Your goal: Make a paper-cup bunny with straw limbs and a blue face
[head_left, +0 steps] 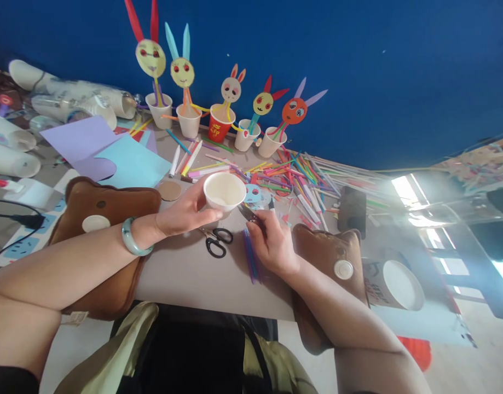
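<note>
My left hand point(189, 212) is wrapped round the side of a white paper cup point(225, 191), which is tilted with its open mouth towards me. In my right hand point(272, 241), closed in a fist, is a small dark knife point(250, 214); its tip is at the cup's right side, and I cannot tell whether it pierces the wall. Black-handled scissors point(217, 243) lie on the table below the cup. Beside my right hand are several purple and blue straws point(251, 257). A light blue paper face point(253, 192) lies just behind the knife.
Several cups with rabbit-faced figures point(189, 120) stand along the blue wall. Loose straws and markers point(304, 186) spread behind my hands. Coloured paper point(132, 161) and a brown cushion point(107, 202) are at left. Another cushion point(329, 257), a phone point(352, 210) and a paper bucket point(393, 284) are at right.
</note>
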The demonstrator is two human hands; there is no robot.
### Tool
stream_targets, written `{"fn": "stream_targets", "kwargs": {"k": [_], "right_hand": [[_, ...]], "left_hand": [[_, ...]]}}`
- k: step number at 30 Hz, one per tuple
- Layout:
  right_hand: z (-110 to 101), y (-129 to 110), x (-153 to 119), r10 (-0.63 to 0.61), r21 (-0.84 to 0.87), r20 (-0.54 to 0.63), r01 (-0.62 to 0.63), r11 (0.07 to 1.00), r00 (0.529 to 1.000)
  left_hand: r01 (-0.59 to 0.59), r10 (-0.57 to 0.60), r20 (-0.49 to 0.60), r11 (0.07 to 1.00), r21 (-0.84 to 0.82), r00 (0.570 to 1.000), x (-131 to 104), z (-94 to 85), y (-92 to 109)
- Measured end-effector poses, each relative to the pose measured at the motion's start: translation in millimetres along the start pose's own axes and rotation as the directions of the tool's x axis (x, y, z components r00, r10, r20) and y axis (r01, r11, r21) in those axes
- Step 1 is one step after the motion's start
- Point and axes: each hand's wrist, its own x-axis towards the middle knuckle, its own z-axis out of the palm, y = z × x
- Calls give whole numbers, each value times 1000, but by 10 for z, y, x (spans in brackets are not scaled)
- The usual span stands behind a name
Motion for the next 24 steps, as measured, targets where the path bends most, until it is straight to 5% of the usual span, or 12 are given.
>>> {"fn": "stream_targets", "kwargs": {"k": [4,11,19,24], "right_hand": [[1,-5,5,30,14,-14,-30,999,999],[-20,-54,-40,-22,45,118,17,999,993],[-45,-86,-29,-36,25,135,33,999,990],[-37,-72,-21,-21,1,126,21,1000,992]], "left_hand": [[-24,30,-73,996,83,997,32,15,-39],[-222,288,-172,920,324,942,11,-6,-115],[-41,63,-124,983,176,990,-12,24,-199],[-12,19,-75,995,98,997,-2,45,-119]]}}
